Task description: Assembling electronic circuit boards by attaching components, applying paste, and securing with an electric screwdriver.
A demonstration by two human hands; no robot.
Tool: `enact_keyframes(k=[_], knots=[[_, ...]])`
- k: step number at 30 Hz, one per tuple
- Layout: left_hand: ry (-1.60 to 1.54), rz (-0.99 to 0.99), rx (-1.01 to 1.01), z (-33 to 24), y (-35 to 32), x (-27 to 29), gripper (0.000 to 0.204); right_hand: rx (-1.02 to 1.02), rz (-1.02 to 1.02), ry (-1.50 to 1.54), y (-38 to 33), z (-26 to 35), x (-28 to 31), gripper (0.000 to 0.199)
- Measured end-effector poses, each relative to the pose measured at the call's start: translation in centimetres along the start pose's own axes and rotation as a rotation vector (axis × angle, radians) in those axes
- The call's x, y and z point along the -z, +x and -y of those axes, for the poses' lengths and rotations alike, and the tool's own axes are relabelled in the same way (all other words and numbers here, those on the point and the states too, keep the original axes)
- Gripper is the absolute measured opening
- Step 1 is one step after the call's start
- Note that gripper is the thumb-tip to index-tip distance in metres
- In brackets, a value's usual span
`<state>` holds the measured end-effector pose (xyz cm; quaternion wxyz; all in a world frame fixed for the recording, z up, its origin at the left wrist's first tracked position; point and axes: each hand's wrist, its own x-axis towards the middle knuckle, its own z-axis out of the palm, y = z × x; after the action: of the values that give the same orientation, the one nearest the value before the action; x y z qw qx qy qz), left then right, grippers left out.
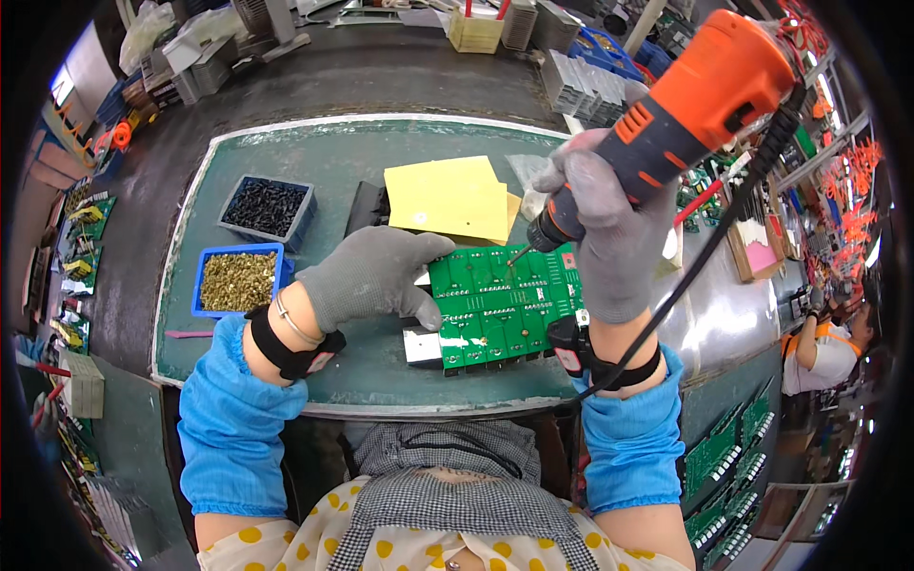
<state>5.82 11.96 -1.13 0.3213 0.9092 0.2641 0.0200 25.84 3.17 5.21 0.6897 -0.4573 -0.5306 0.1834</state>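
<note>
A green circuit board (505, 319) lies on the green work mat in front of me, with a white block (422, 347) at its lower left corner. My left hand (371, 276), in a grey glove, grips the board's left edge between thumb and fingers. In my gloved right hand (614, 219) is an orange and dark grey electric screwdriver (662, 119), tilted so that its bit points down and left. The bit's tip is at the board's upper middle; whether it touches a screw there, I cannot tell. A black cord hangs from the tool past my right wrist.
Left of the board stand a blue bin of brass-coloured small parts (238, 282) and a grey-blue bin of black small parts (265, 207). Yellow sheets (447, 198) lie behind the board. More green boards (714, 447) are at the lower right. Another person (821, 352) is at the far right.
</note>
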Motion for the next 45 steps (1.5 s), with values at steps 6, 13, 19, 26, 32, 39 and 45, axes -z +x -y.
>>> enact_keyframes(k=[6,13,19,26,32,39,45], knots=[[0.005,-0.022,-0.045,0.1,0.0,-0.1,0.088,-0.030,-0.072,0.009,0.6,-0.1,-0.8,0.031],[-0.407,-0.030,0.025,-0.6,-1.6,0.4,0.087,0.065,0.018,0.217,-0.6,1.8,0.1,0.057],[-0.550,0.013,-0.030,-2.5,-0.9,-0.7,0.090,-0.104,-0.027,0.157,-0.2,2.2,0.4,0.050],[-0.704,0.008,0.045,-2.5,-0.3,-1.2,0.089,-0.047,-0.046,-0.098,0.5,2.7,0.5,0.036],[-0.860,-0.004,-0.048,-2.7,-0.2,-1.2,0.087,0.223,0.009,0.510,-0.5,3.1,1.4,0.057],[-0.827,-0.010,-0.111,-3.8,-0.1,-1.9,0.076,0.137,-0.024,0.459,-3.4,3.2,1.8,0.061],[-0.631,-0.087,-0.120,-4.1,-0.9,-2.3,0.073,0.168,-0.073,0.526,-4.1,3.7,2.4,0.048]])
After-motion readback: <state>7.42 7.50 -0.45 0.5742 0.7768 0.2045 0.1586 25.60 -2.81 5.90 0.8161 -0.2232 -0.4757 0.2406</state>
